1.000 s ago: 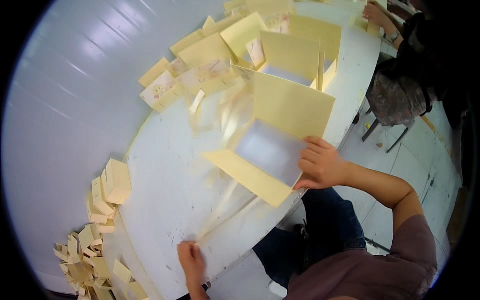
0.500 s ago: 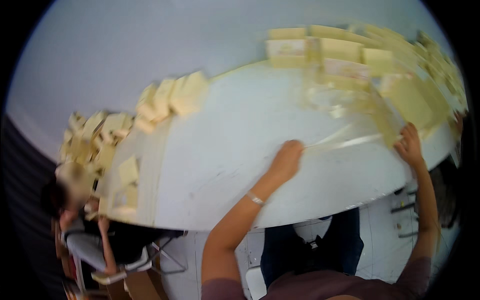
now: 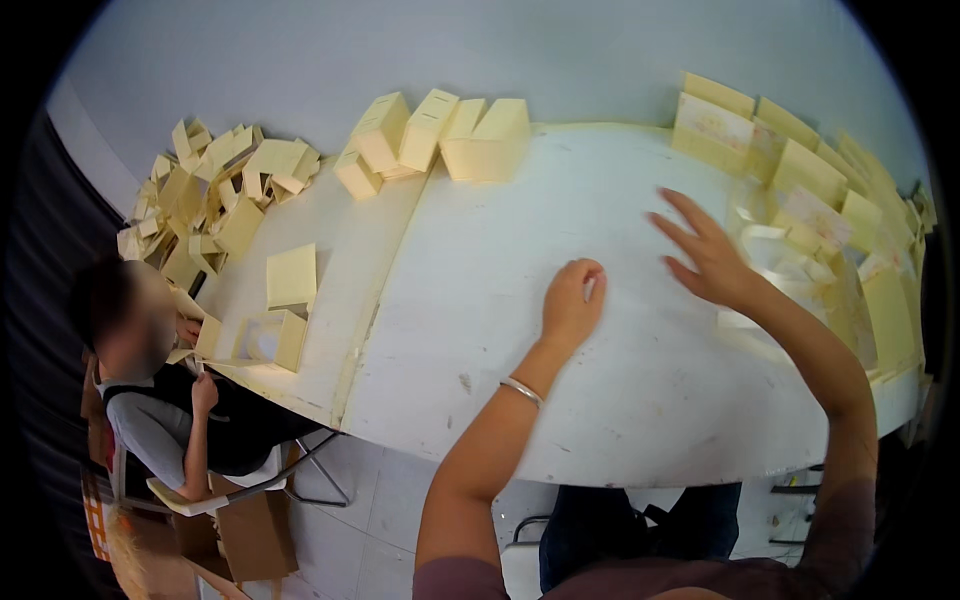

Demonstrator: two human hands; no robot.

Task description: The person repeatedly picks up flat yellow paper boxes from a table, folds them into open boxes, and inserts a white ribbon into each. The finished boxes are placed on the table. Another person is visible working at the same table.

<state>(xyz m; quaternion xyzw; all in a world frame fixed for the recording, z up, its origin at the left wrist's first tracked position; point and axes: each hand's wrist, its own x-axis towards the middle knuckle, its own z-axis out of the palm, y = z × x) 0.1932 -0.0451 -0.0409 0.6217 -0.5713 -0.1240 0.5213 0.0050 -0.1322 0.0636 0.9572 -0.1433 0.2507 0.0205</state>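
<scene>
My left hand [image 3: 574, 306] hovers over the middle of the white table [image 3: 480, 370], its fingers curled and the thumb bent toward the index finger. Whether anything small is in that grip cannot be made out. To its right, my right hand [image 3: 708, 262] is open above the table, fingers spread and pointing left, holding nothing. Just beyond the right hand lie shiny, pale curled strips [image 3: 768, 250], blurred, beside a group of cream cardboard boxes [image 3: 810, 175]. One box [image 3: 712, 128] there has a printed picture on its side.
Several cream boxes [image 3: 485, 140] stand at the far edge, left of centre. A heap of folded cream box pieces [image 3: 215, 190] lies at the far left. There a co-worker [image 3: 160, 400] sits by an open box [image 3: 290, 340]. A brown carton [image 3: 255, 535] is on the floor.
My right hand has left the boxes at the right, moved left and opened. The shiny strip stretched between my hands no longer shows there. The view has turned to the right.
</scene>
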